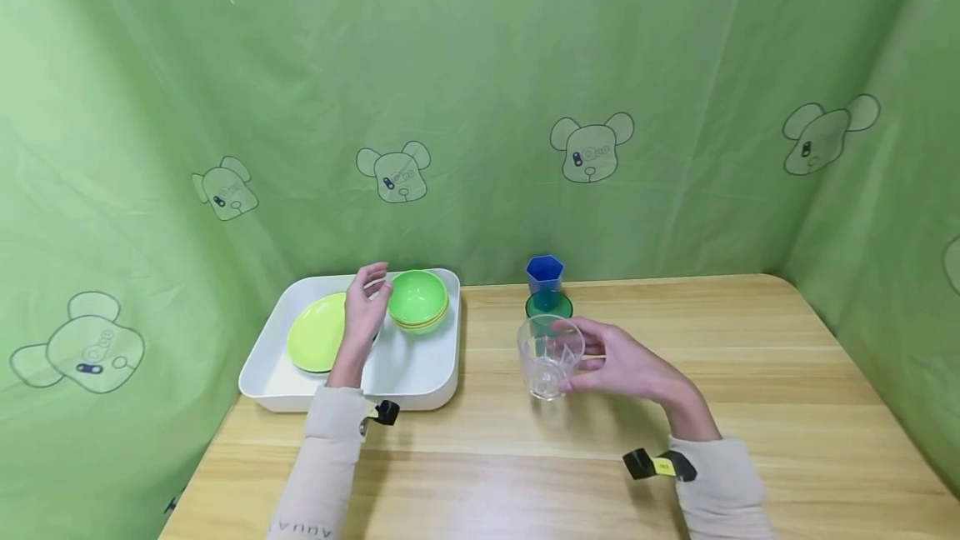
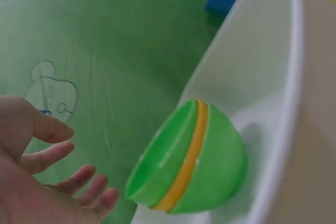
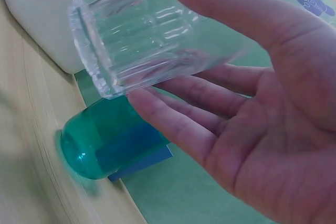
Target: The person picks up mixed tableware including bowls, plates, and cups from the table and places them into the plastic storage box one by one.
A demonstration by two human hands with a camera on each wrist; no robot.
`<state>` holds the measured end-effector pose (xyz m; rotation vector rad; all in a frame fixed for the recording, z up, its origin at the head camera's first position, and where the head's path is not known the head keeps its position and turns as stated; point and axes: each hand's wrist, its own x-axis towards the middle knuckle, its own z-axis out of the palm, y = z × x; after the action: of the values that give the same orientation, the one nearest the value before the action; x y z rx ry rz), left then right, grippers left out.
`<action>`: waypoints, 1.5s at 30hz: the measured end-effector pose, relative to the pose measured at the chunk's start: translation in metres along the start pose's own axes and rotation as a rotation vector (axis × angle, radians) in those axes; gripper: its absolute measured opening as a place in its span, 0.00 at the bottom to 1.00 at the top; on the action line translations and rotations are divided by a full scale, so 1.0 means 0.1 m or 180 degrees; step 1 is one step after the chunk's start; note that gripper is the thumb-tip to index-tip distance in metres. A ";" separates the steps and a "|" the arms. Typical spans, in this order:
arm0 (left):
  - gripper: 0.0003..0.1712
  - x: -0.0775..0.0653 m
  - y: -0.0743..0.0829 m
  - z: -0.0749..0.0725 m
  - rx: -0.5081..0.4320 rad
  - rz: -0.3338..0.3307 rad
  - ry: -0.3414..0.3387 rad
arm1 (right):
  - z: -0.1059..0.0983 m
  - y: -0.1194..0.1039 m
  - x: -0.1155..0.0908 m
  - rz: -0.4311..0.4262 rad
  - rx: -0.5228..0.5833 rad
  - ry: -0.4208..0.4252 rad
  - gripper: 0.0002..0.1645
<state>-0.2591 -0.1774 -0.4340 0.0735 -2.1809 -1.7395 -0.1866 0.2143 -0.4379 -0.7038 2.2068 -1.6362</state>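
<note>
My right hand (image 1: 626,362) grips a clear faceted glass (image 1: 550,361) from its right side, thumb and fingers on opposite sides in the right wrist view. The glass is close over the table. Behind it are a green cup (image 3: 97,140) and a blue hexagonal cup (image 1: 544,272), close together near the back edge. My left hand (image 1: 367,302) hovers over the white tray (image 1: 420,373) with relaxed fingers and nothing in it. Beside it in the tray sit stacked green bowls (image 2: 215,166) with a yellow-orange one between them. A yellow-green plate (image 1: 317,336) lies left of the hand.
The wooden table (image 1: 750,373) extends to the right of the glass. A green curtain (image 1: 480,65) with bear-head prints hangs behind the table and along both sides. The tray's raised wall (image 2: 281,103) runs around the bowls and plate.
</note>
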 end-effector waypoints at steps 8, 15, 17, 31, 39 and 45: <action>0.22 -0.08 0.13 0.03 -0.0366 0.0063 -0.0199 | -0.01 -0.02 0.02 0.0004 0.0042 0.0190 0.53; 0.21 -0.22 0.13 -0.03 -0.0514 0.0111 -0.0209 | 0.04 -0.02 0.01 0.0039 0.0065 0.0300 0.54; 0.21 -0.26 0.12 -0.04 -0.0546 0.0127 -0.0220 | 0.06 -0.02 0.01 0.0037 0.0051 0.0346 0.54; 0.23 -0.28 0.21 -0.03 -0.0699 0.0430 -0.0877 | 0.10 -0.08 0.04 0.0028 0.0245 0.0729 0.56; 0.23 -0.28 0.27 -0.04 -0.0621 0.0513 -0.1117 | 0.13 -0.09 0.09 -0.0125 0.0237 0.0926 0.54; 0.24 -0.33 0.32 0.01 -0.0715 0.0579 -0.1243 | 0.14 -0.12 0.13 -0.0229 0.0129 0.1112 0.52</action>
<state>-0.2227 -0.1604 -0.4114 -0.5452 -2.1393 -2.0071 -0.1876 0.1936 -0.4297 -0.5237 2.3957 -1.9616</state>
